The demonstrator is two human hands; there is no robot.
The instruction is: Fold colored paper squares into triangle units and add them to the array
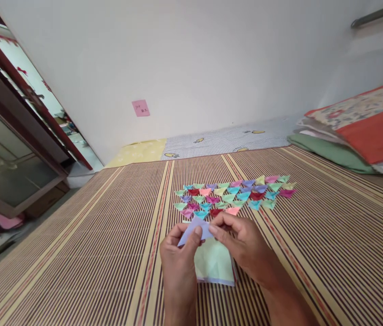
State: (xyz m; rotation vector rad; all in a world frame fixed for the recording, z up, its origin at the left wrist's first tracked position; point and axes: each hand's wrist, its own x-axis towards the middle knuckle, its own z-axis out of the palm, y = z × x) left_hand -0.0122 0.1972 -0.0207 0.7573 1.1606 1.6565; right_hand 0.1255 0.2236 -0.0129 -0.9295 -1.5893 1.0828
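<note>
Between my two hands is a lavender sheet of folded paper (195, 225), a triangle-like shape held up off the mat. My left hand (180, 253) pinches its left part, with the thumb lying across the front. At the paper's right corner, my right hand (242, 240) grips with thumb and forefinger. Below them lies a stack of square paper (213, 262), pale green on top, partly hidden by the hands. Just beyond the hands, several small folded paper boats (228, 198) in many colours stand in rows.
A striped woven mat (110, 244) covers the surface. Folded bedding (364, 131) is piled at the right by the white wall (212, 63). A pink note (140, 108) sticks to that wall. On the left are a glass-panelled door (4, 149) and a doorway.
</note>
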